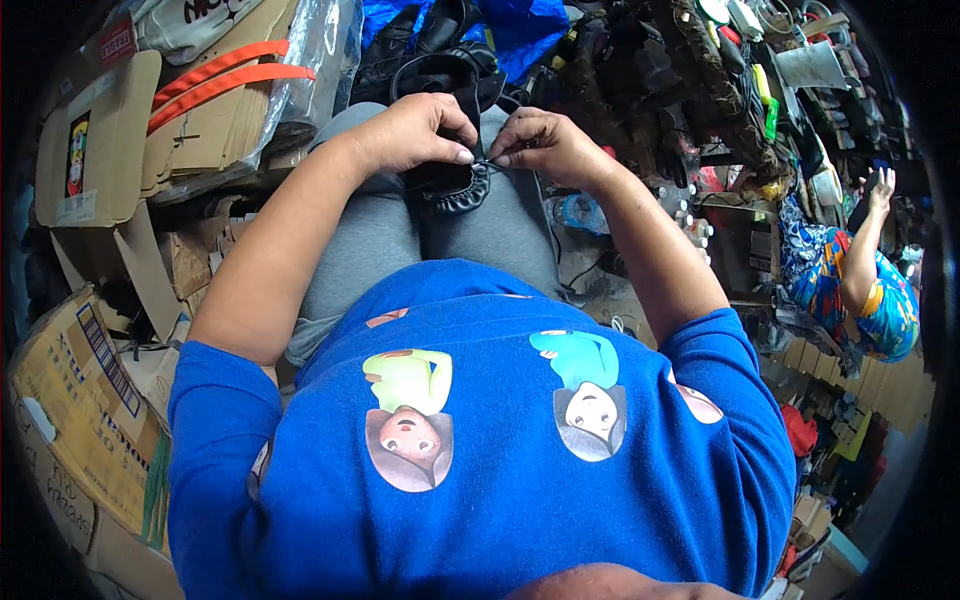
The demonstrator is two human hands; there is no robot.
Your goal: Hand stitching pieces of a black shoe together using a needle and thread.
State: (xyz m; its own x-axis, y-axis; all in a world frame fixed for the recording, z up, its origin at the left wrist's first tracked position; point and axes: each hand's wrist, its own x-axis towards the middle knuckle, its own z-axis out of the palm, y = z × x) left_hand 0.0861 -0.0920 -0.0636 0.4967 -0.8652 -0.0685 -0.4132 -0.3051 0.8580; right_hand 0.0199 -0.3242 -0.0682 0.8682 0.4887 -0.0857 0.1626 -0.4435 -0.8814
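Over my lap, a black, shiny leather-like piece with a gathered, puckered edge [462, 200] hangs between my thighs; it looks like part of a shoe. My left hand [425, 132] is closed, its thumb pressed to the near top edge of this piece. Close by on the other side, my right hand [545, 147] pinches a thin dark strand where it meets the gathered edge. The fingertips of both hands nearly touch. A wide black strap [490, 100] rises behind them. Both hands partly hide the piece, so its full shape does not show.
Black shoes [440, 30] lie beyond my knees on a blue plastic sheet [525, 30]. Stacked cardboard [215, 130] with orange straps stands at left. A clear bottle [580, 212] is beside my right thigh. Cluttered racks fill the right, where another person [850, 270] raises a hand.
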